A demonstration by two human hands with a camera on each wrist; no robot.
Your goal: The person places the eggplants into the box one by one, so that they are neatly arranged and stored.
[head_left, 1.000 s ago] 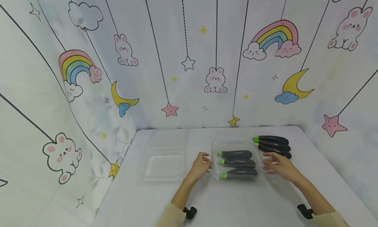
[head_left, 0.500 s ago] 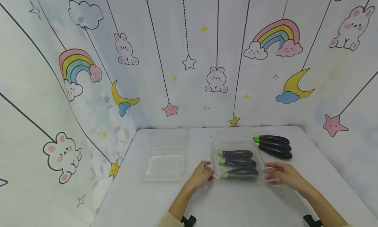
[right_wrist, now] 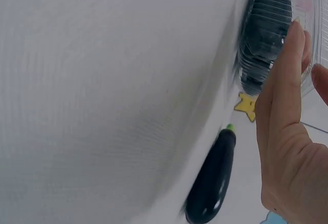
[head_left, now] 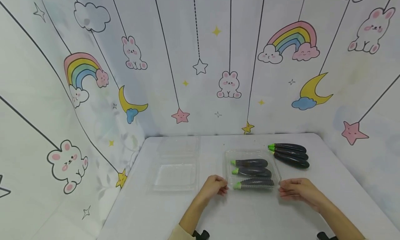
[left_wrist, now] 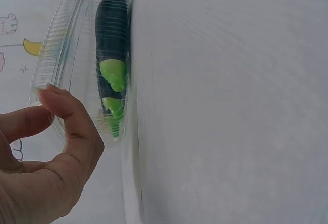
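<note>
A clear plastic clamshell box (head_left: 251, 154) lies right of the table's middle, its lid down over three dark eggplants (head_left: 251, 172) with green stem ends. At its near left corner, my left hand (head_left: 215, 188) pinches the rim; the left wrist view has the thumb and curled index finger of that hand (left_wrist: 59, 152) meeting on the edge. My right hand (head_left: 301, 191) holds the near right corner. In the right wrist view the fairly straight fingers of this hand (right_wrist: 287, 126) lie along the box side, with the thumb on the other side of the rim.
Several loose eggplants (head_left: 289, 155) lie together behind the right hand, near the table's far right. Another clear clamshell box (head_left: 175, 177) stands open with nothing in it on the left. A curtain (head_left: 200, 94) with printed animals and rainbows hangs behind the white table (head_left: 250, 219).
Both hands have slid toward the near corners of the box and now grip its rim; the right hand was apart from it before. The box and eggplants have barely moved.
</note>
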